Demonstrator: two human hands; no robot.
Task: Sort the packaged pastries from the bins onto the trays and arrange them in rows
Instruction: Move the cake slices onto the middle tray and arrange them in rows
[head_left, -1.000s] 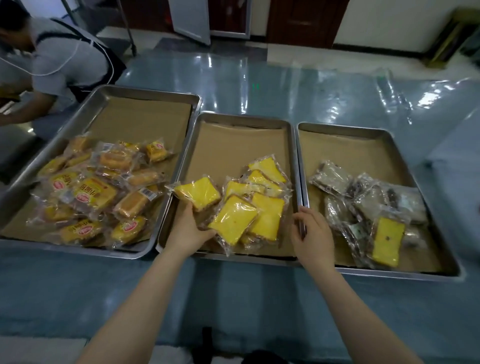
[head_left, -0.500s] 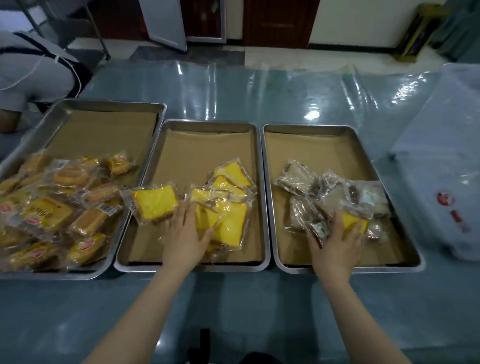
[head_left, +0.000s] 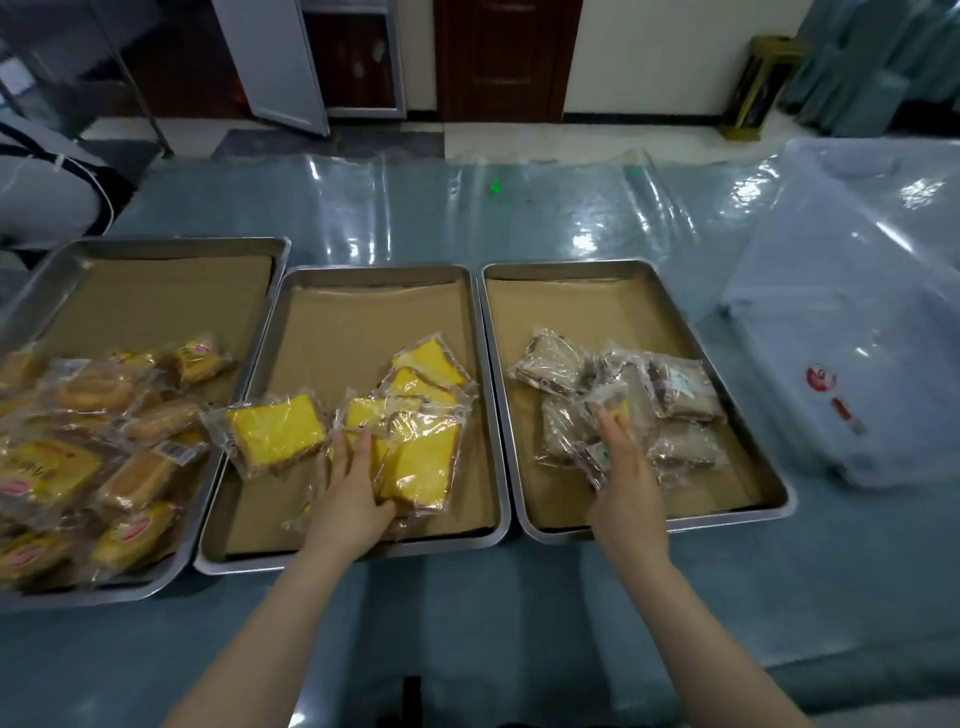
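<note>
Three steel trays lined with brown paper stand side by side. The left tray (head_left: 156, 249) holds a heap of orange-brown packaged pastries (head_left: 104, 447). In the middle tray (head_left: 379, 275) lie several yellow cake packs (head_left: 421, 457), and my left hand (head_left: 353, 493) rests flat on them with straight fingers. The right tray (head_left: 571, 270) holds grey-brown packs (head_left: 680, 389). My right hand (head_left: 623, 478) reaches into that pile and holds a yellow pack (head_left: 615, 410), mostly hidden under its fingers.
A large bin wrapped in clear plastic (head_left: 852, 312) sits at the right on the blue, plastic-covered table (head_left: 467, 213). Another person (head_left: 47, 187) stands at the far left beyond the left tray. Doors and a floor lie behind the table.
My right hand moved from the rim between the trays into the right tray onto the yellow pack. My left hand shifted right across the yellow packs. The view swung right.
</note>
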